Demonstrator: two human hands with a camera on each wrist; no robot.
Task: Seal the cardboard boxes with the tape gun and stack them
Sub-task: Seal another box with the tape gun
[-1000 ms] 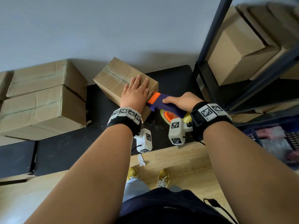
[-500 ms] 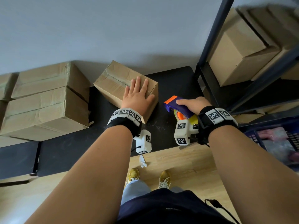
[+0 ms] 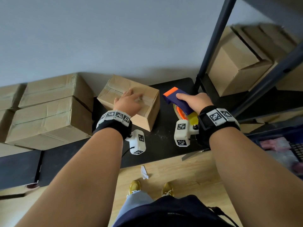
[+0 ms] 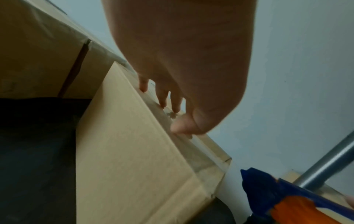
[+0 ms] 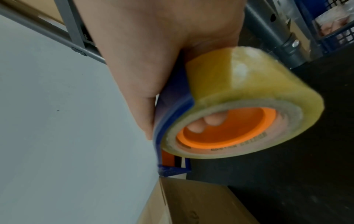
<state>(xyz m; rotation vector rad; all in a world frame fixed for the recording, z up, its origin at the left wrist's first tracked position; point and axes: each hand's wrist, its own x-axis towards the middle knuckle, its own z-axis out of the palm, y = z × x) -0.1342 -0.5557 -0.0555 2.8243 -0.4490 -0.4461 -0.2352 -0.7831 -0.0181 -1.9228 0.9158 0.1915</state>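
A small cardboard box (image 3: 144, 112) (image 4: 130, 159) (image 5: 191, 203) sits on the black table (image 3: 164, 145), clear tape running over its top and down its near-right corner. My left hand (image 3: 129, 102) (image 4: 180, 72) lies flat on the box top, fingertips touching the tape strip. My right hand (image 3: 195, 100) (image 5: 145, 63) grips a blue-and-orange tape gun (image 3: 178, 100) (image 4: 287, 201) (image 5: 172, 115), held just right of the box and clear of it. Its yellowish tape roll (image 5: 243, 103) hangs under the hand, fingers curled through the orange core.
Two sealed boxes (image 3: 50, 112) are stacked at the left on the table, more behind them. A dark metal shelf (image 3: 213, 46) at the right holds cardboard boxes (image 3: 237, 63). A blue crate (image 3: 287, 145) sits low right. A paper scrap (image 3: 144, 172) lies on the wooden floor.
My right hand pulled the tape gun off the box's right edge and away to the right, then lifted it slightly. The left hand shifted a little on the box top, which stayed in place.
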